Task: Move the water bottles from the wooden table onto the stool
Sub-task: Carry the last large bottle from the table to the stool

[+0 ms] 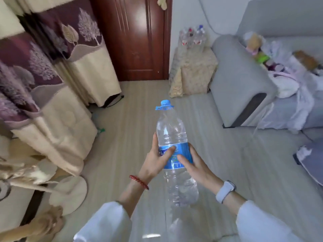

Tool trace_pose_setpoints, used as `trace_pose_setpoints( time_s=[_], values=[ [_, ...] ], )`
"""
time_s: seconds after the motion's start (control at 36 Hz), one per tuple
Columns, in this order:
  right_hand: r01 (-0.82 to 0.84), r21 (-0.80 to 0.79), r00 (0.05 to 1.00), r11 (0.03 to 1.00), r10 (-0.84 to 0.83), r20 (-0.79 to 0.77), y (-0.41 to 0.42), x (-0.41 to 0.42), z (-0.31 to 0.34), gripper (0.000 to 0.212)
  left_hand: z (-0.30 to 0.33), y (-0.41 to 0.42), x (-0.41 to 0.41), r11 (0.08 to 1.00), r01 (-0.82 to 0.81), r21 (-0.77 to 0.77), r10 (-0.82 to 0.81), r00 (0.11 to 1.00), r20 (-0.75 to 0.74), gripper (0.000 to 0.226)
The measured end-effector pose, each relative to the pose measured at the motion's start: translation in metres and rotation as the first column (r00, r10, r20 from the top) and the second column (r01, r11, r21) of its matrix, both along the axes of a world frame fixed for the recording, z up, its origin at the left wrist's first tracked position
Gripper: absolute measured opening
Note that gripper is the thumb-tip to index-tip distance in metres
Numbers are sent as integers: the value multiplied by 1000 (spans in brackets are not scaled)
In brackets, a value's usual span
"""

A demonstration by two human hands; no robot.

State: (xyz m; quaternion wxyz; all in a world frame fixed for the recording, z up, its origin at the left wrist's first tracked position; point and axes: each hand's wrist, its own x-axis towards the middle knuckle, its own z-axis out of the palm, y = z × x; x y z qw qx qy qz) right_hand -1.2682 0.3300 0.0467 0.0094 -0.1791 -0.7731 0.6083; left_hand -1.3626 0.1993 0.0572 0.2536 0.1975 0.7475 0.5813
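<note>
A large clear water bottle (172, 135) with a blue cap and blue label is held upright above the floor in the middle of the view. My left hand (155, 159) grips its left side at the label. My right hand (195, 165) grips its right side, fingers across the label. Far ahead stands the stool (195, 70), draped in a beige patterned cloth, beside the sofa arm. Three clear bottles (192, 38) stand on top of the stool, one with a blue cap, blurred. The wooden table is not clearly in view.
A grey sofa (244, 75) with toys and cloths fills the right side. A dark wooden door (136, 37) stands behind the stool. Purple and cream curtains (52, 67) hang at the left. A fan base (70, 193) sits on the floor at lower left.
</note>
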Motion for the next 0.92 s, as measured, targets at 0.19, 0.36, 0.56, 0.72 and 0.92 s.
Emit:
trace_pose_setpoints(
  time_s=[0.19, 0.36, 0.56, 0.72, 0.92],
  values=[
    [81, 18, 996, 997, -81, -26, 143, -130, 5, 41, 18, 149, -131, 998, 41, 39, -43, 997, 60, 62],
    [138, 12, 989, 990, -137, -53, 252, -226, 22, 51, 40, 260, -229, 987, 90, 131, -104, 989, 103, 53],
    [195, -34, 979, 980, -197, -55, 360, -336, 19, 42, 39, 370, -343, 983, 116, 141, -139, 976, 168, 59],
    [244, 18, 970, 970, -244, -6, 460, -447, 8, 41, 21, 473, -460, 982, 115, 151, -138, 978, 154, 51],
    [286, 7, 958, 958, -285, -24, 580, -555, 22, 53, 28, 604, -581, 977, 172, 122, -194, 960, 200, 31]
  ],
)
